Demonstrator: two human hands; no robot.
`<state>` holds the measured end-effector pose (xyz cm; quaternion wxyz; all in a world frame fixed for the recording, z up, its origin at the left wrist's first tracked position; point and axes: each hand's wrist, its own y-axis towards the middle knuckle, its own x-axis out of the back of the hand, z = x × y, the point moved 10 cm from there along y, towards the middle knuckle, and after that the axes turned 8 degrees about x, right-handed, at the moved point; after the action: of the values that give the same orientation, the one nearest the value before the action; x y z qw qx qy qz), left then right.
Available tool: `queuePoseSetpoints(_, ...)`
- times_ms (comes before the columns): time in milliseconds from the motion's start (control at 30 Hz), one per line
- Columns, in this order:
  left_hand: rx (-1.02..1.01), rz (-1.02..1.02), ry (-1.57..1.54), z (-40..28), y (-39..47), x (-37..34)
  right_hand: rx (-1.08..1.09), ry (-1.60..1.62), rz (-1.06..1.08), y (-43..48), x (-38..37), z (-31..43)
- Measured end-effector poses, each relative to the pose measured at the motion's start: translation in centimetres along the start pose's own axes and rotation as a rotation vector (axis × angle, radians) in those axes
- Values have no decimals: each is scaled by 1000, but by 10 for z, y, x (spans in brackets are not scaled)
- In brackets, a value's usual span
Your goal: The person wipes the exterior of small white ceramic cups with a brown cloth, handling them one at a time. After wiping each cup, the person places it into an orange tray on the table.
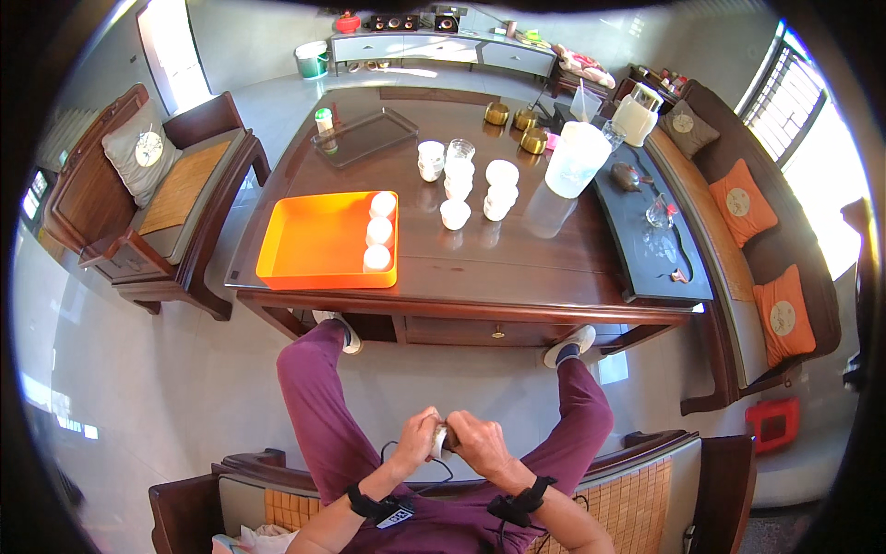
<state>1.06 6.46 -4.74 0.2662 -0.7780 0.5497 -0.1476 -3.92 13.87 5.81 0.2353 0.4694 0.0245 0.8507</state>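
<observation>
My left hand (417,438) and my right hand (479,440) meet above my lap. Between them they grip a small white cup (439,443), mostly covered by fingers. Something brownish shows by the right fingers; I cannot tell whether it is a cloth. Before me on the dark wooden table (457,273) is an orange plastic tray (311,239). Three white cups (379,230) stand in a row along its right side. Right of the tray are stacked white cups (430,161), more white cups (500,190), a single white cup (455,215) and clear glasses (460,149).
A white pitcher (576,161) stands beside the black tea tray (647,242), which carries a teapot (626,177) and a glass pot (660,213). Farther back are a dark tray (367,137), a green-capped container (324,120) and brass-coloured bowls (534,140). A wooden armchair (166,187) stands left.
</observation>
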Motion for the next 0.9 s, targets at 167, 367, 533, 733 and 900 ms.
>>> queuePoseSetpoints(167,366,277,-182,53,2,-15,213,-126,140,20,1,41)
queuePoseSetpoints(367,52,493,-352,37,1,-15,305,-139,242,14,-4,68)
queuePoseSetpoints(533,35,532,-234,39,1,-19,561,-355,225,2,-4,75)
queuePoseSetpoints(733,514,343,-255,61,-2,-24,390,-317,255,2,-5,42)
queuePoseSetpoints(900,279,209,-345,24,3,-16,-8,-105,76,-1,-12,2)
